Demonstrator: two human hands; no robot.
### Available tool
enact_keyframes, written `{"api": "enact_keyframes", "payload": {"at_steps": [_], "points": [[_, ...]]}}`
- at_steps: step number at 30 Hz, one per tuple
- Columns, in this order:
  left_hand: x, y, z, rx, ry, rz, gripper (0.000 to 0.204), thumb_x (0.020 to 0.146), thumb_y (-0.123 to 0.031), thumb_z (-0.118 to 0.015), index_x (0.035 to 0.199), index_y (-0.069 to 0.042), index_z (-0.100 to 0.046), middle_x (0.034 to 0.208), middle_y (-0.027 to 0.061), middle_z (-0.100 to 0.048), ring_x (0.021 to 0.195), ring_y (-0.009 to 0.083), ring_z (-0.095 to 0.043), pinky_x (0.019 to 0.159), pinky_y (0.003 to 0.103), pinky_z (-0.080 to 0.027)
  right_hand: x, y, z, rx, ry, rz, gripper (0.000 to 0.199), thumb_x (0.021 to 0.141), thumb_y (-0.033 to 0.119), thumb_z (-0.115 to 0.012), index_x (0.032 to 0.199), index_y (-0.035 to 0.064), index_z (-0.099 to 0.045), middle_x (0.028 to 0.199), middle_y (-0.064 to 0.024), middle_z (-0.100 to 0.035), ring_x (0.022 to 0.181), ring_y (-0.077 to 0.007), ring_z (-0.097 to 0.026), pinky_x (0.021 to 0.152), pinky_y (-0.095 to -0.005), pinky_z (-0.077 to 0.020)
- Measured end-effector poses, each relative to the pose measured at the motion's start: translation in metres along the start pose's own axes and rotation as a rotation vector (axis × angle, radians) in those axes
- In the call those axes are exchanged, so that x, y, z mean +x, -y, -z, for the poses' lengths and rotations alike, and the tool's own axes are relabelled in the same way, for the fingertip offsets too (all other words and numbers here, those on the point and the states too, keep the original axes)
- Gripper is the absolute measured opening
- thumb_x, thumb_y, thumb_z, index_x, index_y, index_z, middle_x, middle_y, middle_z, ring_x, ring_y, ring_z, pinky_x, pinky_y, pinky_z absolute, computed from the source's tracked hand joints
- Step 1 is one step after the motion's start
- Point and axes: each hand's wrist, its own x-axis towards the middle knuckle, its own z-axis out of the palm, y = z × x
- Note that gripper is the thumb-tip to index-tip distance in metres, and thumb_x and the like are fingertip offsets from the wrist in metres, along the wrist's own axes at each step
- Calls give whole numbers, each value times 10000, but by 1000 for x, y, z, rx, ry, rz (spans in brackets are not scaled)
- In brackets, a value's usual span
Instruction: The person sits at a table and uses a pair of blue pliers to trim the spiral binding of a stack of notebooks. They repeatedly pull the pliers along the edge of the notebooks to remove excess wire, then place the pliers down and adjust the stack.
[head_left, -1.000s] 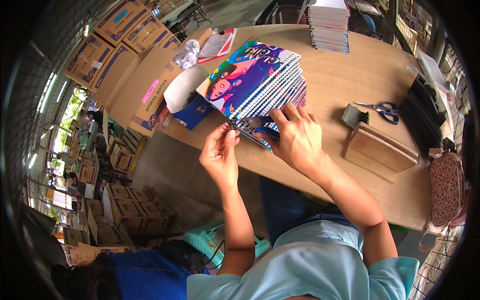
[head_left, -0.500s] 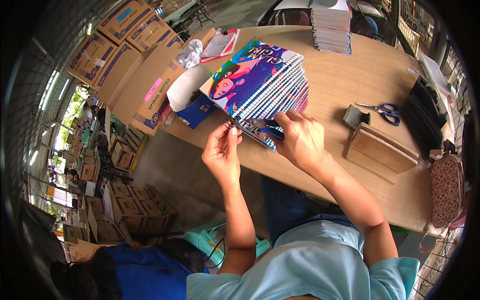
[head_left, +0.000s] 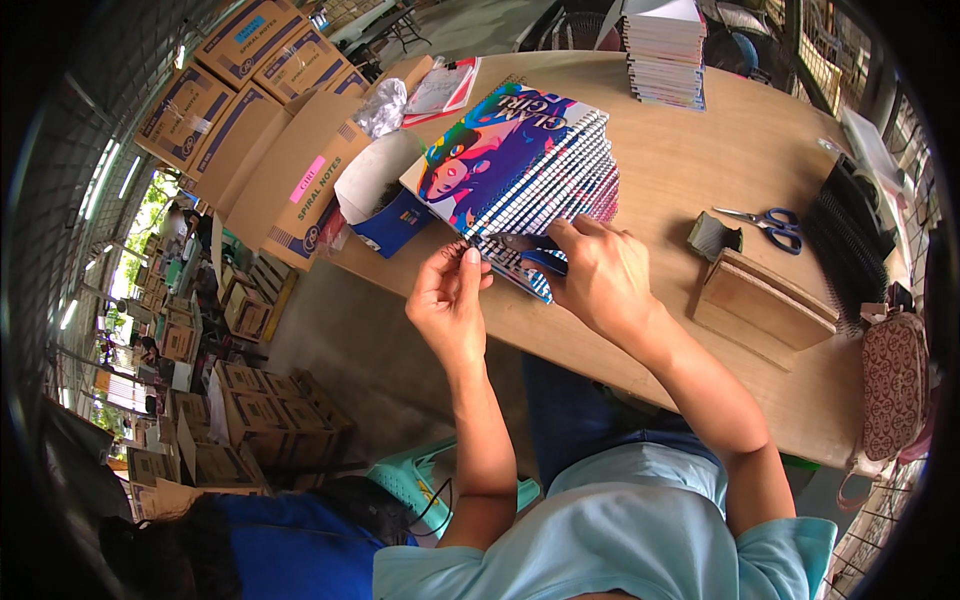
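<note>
Notebook stack (head_left: 520,150): on surface (head_left: 680,180), along near edge, apparently for access. Left hand (head_left: 450,297): thumb and fingers pinching dark wire (head_left: 463,246) at stack's corner, likely steadying it. Right hand (head_left: 603,272): closed around blue-handled pliers (head_left: 546,261).

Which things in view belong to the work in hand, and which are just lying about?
In use:
- blue-handled pliers, in the right hand
- dark wire, at the left hand
- notebook stack beside both

Apparently lying about:
- scissors
- patterned pouch
- crumpled plastic
</note>
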Motion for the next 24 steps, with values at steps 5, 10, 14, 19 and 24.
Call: {"api": "enact_keyframes", "payload": {"at_steps": [5,10,14,19,24], "points": [[2,-1,10,42,-32,-69,149,900,-36,-672,1025,42,-646,899,87,-687,721,111,-659,617,234,-557,-1,6,8,-73,-248,146,425,723,365,-786,986,68,-635,917,-95,-594,838,-294,-620,687,-430,-506],[6,-13,10,104,16,-114,170,898,-11,-667,1058,44,-646,920,90,-690,746,110,-663,639,234,-563,5,15,5,-80,-272,179,414,719,372,-783,953,63,-640,935,-104,-599,859,-298,-621,680,-445,-498],[6,-9,14,99,28,-144,172,893,5,-665,1060,44,-650,918,85,-690,750,110,-663,647,234,-564,8,16,3,-44,-122,136,370,717,362,-784,880,61,-646,869,-104,-621,790,-283,-643,647,-427,-510],[8,-4,18,11,8,-31,172,882,9,-678,1051,36,-664,889,62,-674,736,103,-655,640,229,-569,7,12,5,-43,-137,164,375,701,372,-798,862,68,-648,824,-93,-621,738,-276,-649,627,-403,-523],[60,18,53,72,19,50,164,880,-58,-698,1011,39,-682,874,73,-683,713,123,-665,642,246,-570,-5,-6,21,188,-276,90,417,760,355,-786,1007,37,-681,783,-85,-598,684,-255,-628,618,-361,-495]]}}
